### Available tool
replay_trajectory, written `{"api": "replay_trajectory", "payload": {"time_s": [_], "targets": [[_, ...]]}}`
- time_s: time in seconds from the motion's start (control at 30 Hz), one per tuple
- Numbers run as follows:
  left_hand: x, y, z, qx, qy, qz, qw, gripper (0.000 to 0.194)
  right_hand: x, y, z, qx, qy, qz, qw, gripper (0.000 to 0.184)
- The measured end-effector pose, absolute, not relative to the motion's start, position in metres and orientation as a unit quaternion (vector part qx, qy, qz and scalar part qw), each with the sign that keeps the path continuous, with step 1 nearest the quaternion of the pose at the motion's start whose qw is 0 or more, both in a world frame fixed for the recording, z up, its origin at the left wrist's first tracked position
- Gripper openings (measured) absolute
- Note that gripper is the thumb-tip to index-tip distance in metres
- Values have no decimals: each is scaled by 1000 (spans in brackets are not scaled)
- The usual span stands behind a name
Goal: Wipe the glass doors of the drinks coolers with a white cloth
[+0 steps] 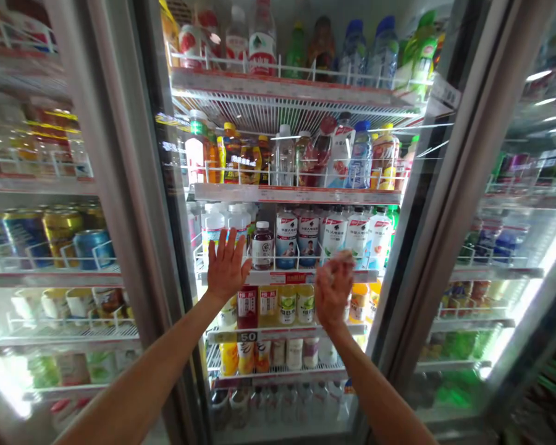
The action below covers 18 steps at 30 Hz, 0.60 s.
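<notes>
Spread flat, my left hand is up at the glass door of a drinks cooler, fingers apart and holding nothing. It appears to rest on the glass, in front of pale bottles on the middle shelf. My right hand is raised at the right side of the same door, smeared by motion. Its fingers are curled round a small crumpled pale cloth, whose exact kind is blurred. Behind the glass, between my hands, stand a dark bottle with a white cap and blue-labelled bottles.
Metal door frames run up on the left and the right. Further cooler doors hold cans on the left and bottles on the right. Wire-railed shelves carry rows of drinks. A "50" tag sits on a lower shelf edge.
</notes>
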State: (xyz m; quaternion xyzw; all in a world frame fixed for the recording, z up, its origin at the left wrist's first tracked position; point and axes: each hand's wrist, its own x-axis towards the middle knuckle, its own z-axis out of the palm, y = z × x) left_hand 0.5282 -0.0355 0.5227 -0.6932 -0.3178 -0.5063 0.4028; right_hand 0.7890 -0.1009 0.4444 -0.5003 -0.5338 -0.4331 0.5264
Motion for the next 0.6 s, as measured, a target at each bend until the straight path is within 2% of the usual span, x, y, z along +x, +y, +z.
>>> {"api": "replay_trajectory", "payload": {"time_s": [0.1, 0.17, 0.3, 0.37, 0.5, 0.6], "targets": [[527, -37, 523, -697, -313, -506, 400, 71, 753, -102, 432, -428, -661, -441, 432, 35], [527, -37, 522, -703, -316, -506, 388, 70, 769, -105, 430, -430, -657, -453, 422, 35], [528, -35, 519, -712, -333, -509, 351, 64, 825, -106, 438, -529, -462, -452, 549, 39], [529, -35, 520, -711, -340, -506, 350, 62, 817, -103, 440, -532, -440, -433, 579, 41], [528, -36, 523, -711, -350, -495, 357, 60, 746, -97, 425, -471, -614, -407, 486, 40], [522, -39, 513, -719, -361, -481, 348, 56, 744, -100, 414, -441, -680, -413, 415, 38]]}}
